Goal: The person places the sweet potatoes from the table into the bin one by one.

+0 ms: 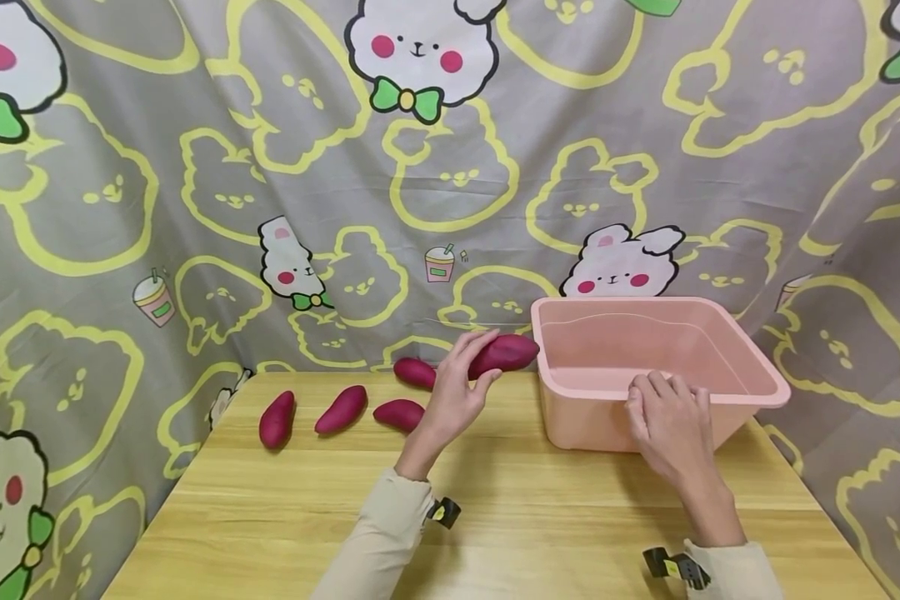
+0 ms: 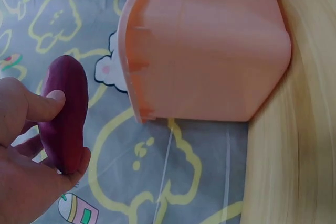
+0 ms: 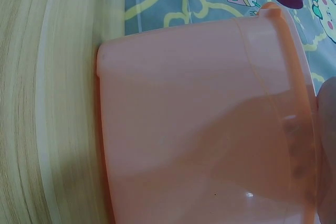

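My left hand point(image 1: 452, 396) holds a purple-red sweet potato point(image 1: 508, 353) between thumb and fingers, raised above the table beside the bin's left rim. In the left wrist view, the thumb presses one side of this sweet potato point(image 2: 65, 111) and fingertips show at its lower end. At the right of the table stands a pink plastic bin point(image 1: 592, 425). My right hand point(image 1: 671, 425) grips its front rim with fingers curled over the edge. The right wrist view shows the bin's outer wall point(image 3: 199, 119) up close, with only a sliver of the hand at the right edge.
Several more sweet potatoes lie left of my left hand: one at the far left point(image 1: 277, 419), another beside it point(image 1: 342, 410), and two partly behind the hand point(image 1: 400, 415). A patterned grey curtain point(image 1: 480, 192) hangs behind the wooden table point(image 1: 285, 517).
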A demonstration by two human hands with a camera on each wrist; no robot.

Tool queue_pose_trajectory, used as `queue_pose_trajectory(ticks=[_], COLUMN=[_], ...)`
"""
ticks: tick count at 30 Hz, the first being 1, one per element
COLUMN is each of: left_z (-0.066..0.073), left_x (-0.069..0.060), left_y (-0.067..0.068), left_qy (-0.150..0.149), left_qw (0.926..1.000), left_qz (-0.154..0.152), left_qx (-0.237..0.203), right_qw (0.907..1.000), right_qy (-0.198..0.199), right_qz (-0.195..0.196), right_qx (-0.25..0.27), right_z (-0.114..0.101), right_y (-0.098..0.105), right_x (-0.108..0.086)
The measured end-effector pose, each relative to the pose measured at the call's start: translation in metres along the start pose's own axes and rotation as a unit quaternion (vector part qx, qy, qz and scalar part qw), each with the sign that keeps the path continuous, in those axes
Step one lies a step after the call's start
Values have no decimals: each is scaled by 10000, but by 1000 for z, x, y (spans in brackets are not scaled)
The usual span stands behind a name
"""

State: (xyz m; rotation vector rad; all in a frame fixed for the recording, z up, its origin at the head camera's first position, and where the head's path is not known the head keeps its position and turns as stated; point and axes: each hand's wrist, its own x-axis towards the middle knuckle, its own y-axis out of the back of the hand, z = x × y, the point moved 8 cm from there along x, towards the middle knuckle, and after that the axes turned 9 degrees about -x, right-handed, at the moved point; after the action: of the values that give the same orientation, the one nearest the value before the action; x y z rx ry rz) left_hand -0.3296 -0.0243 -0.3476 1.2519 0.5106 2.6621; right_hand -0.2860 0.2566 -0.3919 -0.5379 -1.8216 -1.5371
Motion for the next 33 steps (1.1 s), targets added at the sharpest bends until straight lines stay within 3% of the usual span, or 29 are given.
queue_pose_trajectory(ticks=[10,33], left_z=[1,7], left_x=[7,21], left_y=[-8,-30], left_qy=[282,167], left_qw=[9996,9997], left_qz=[7,125], left_qx=[-18,-134], right_qw=[10000,10000], right_qy=[-5,17], right_qz=[-91,-21], right_qx=[-33,-54], right_z=[-2,-2], right_y=[-1,2], right_x=[2,1])
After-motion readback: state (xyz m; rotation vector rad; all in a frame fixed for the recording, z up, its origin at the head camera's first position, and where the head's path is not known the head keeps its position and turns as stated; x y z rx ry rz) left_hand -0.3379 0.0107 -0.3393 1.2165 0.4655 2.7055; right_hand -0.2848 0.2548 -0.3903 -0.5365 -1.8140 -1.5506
